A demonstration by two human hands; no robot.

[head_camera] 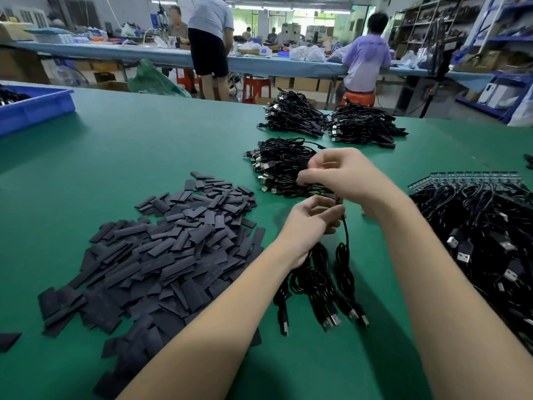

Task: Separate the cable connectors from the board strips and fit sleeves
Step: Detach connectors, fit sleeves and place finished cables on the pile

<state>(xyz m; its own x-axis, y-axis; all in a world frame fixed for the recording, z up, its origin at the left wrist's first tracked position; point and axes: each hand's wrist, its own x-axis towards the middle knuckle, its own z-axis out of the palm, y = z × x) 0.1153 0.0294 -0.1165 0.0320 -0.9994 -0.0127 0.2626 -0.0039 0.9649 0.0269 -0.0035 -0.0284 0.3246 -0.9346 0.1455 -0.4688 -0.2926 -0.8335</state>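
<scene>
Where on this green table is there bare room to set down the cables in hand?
Bare mat lies between the blue bin, the sleeve pile and the far cable bundles. A narrower strip runs near the edge, between the forearms. Crowded: the right side, under the cables on board strips, and around the hands.

Both my forearms reach forward, bare to the elbow. My left hand (310, 226) sits lower and nearer me, fingers curled in a grip, thumb on top. My right hand (343, 176) is just above and beyond it, wrist bent, fingertips (305, 178) drawn together in a pinch pointing left
</scene>
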